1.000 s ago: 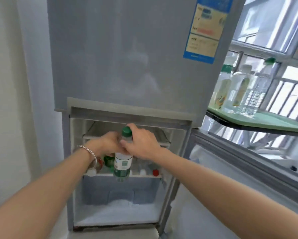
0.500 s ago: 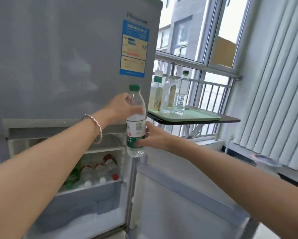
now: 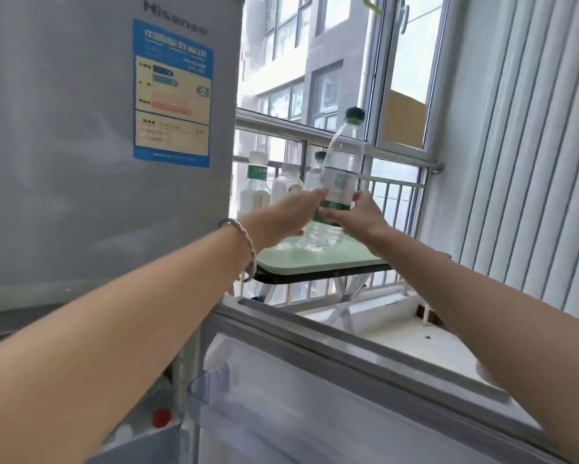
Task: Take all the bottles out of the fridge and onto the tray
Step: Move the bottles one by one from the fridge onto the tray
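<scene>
Head camera shows the left hand (image 3: 289, 216) and right hand (image 3: 355, 217) both gripping a green-capped bottle (image 3: 343, 162), fingers curled round its lower half from either side. Below the fingers its base hangs close over the green tray (image 3: 314, 261). Whether it touches is unclear. Just beyond the left fingertips three more bottles (image 3: 256, 192) stand there.
</scene>
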`<control>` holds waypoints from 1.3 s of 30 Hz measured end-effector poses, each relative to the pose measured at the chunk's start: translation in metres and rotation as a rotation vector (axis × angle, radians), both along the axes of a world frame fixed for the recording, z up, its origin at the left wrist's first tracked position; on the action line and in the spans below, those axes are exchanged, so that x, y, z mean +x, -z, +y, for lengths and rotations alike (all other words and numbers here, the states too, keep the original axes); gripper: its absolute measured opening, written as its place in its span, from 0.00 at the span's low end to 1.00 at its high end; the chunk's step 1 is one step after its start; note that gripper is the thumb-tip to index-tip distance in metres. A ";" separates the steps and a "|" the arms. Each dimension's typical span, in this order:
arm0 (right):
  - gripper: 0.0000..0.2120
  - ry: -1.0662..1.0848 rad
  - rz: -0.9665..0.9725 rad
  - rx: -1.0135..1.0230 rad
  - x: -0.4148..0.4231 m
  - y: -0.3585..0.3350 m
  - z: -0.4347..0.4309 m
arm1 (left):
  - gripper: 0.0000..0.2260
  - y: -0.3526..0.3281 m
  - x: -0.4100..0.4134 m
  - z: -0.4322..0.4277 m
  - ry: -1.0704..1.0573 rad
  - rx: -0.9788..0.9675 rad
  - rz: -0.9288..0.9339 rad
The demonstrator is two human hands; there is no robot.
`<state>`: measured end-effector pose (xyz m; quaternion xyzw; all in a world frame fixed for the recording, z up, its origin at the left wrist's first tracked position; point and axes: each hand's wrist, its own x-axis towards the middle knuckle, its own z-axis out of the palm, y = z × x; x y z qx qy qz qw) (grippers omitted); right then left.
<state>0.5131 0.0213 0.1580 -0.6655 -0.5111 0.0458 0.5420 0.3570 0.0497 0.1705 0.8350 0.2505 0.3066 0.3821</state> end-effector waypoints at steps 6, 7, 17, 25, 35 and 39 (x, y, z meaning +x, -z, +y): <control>0.33 0.137 -0.061 -0.147 0.080 0.012 0.054 | 0.29 0.016 0.097 0.035 0.012 -0.011 0.146; 0.35 0.158 -0.066 -0.175 0.091 0.017 0.064 | 0.30 0.018 0.109 0.041 0.001 -0.026 0.161; 0.22 0.164 -0.079 -0.255 0.121 0.033 0.126 | 0.29 0.030 0.150 0.084 -0.026 -0.120 0.234; 0.36 0.209 -0.119 -0.236 0.097 0.036 0.104 | 0.31 0.021 0.133 0.064 -0.070 -0.079 0.223; 0.24 0.126 -0.345 -0.111 -0.023 0.026 0.050 | 0.31 0.001 0.017 0.002 -0.078 -0.110 0.171; 0.21 0.063 -0.474 -0.141 -0.091 0.029 0.029 | 0.33 0.005 -0.035 -0.022 -0.222 -0.120 0.124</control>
